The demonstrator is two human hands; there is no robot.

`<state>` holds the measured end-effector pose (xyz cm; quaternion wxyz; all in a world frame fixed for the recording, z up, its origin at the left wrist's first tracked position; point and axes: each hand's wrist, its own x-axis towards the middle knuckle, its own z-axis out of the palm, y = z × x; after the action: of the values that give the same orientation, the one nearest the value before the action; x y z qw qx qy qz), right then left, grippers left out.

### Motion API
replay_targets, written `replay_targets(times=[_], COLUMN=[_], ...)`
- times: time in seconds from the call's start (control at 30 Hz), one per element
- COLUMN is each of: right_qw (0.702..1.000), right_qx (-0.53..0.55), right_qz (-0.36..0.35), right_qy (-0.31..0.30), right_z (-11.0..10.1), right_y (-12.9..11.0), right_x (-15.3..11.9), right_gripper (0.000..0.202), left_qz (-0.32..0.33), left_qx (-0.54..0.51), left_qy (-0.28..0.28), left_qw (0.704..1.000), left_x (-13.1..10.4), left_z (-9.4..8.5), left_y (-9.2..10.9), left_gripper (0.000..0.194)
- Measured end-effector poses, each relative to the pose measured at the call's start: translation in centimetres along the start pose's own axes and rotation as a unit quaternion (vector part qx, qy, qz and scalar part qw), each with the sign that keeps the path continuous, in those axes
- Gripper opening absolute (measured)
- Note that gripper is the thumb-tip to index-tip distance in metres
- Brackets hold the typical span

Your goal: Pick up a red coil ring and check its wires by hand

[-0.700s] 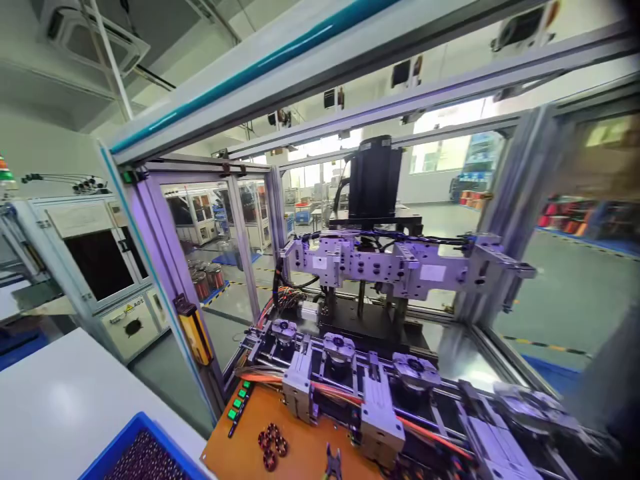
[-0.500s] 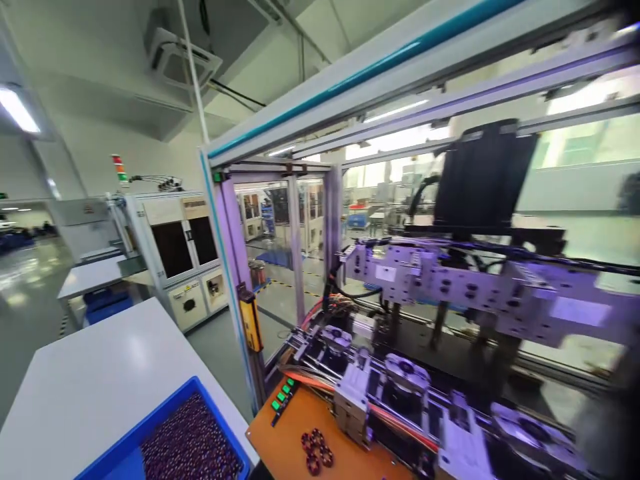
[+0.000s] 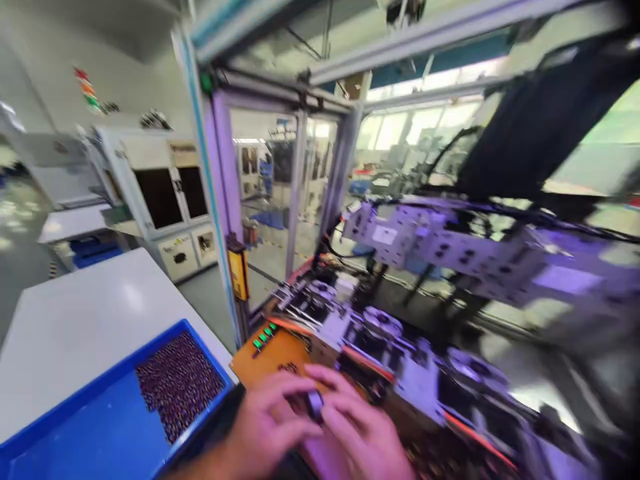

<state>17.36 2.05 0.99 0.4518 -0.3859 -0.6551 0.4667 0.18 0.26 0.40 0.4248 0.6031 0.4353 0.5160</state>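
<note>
My left hand [image 3: 267, 423] and my right hand [image 3: 363, 427] meet low in the middle of the head view, above the front edge of an orange board [image 3: 250, 368]. Between their fingertips is a small dark round part [image 3: 314, 404] with a pale, shiny band. The left thumb and fingers curl round its left side, and the right fingertips press on its right. Motion blur hides its finer detail. Just beyond the fingers, several small dark reddish rings [image 3: 287, 367] lie on the board, partly covered by my hands.
A blue tray [image 3: 95, 437] with many small dark parts [image 3: 180, 380] stands on a white table [image 3: 100, 300] at left. Green-lit buttons [image 3: 264, 335] line the board. Beyond are the machine's fixtures [image 3: 383, 323], metal crossbeam [image 3: 450, 250] and frame post [image 3: 227, 167].
Both my hands have come into view from below, with the small dark round part between them. The camera has tilted down, showing more of the blue tray.
</note>
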Motion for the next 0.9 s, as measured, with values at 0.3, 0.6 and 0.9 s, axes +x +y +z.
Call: replay_targets(times=[0.3, 0.6, 0.9], right_qw=[0.957, 0.973, 0.99], right_qx=[0.283, 0.23, -0.128], right_qz=[0.066, 0.023, -0.049], right_qy=[-0.013, 0.018, 0.023], right_z=[1.5, 0.7, -9.6], right_y=[-0.6, -0.4, -1.7], right_x=[2.7, 2.4, -0.8], right_gripper=[0.02, 0.006, 0.016], left_qz=[0.097, 0.13, 0.014], left_qx=[0.09, 0.089, 0.069], left_qy=[0.063, 0.029, 0.02], left_qw=[0.989, 0.987, 0.997], left_x=[1.8, 1.9, 1.0], left_z=[-1.5, -1.0, -1.2], left_y=[-1.4, -1.8, -6.2], left_gripper=[0.038, 0.045, 0.058])
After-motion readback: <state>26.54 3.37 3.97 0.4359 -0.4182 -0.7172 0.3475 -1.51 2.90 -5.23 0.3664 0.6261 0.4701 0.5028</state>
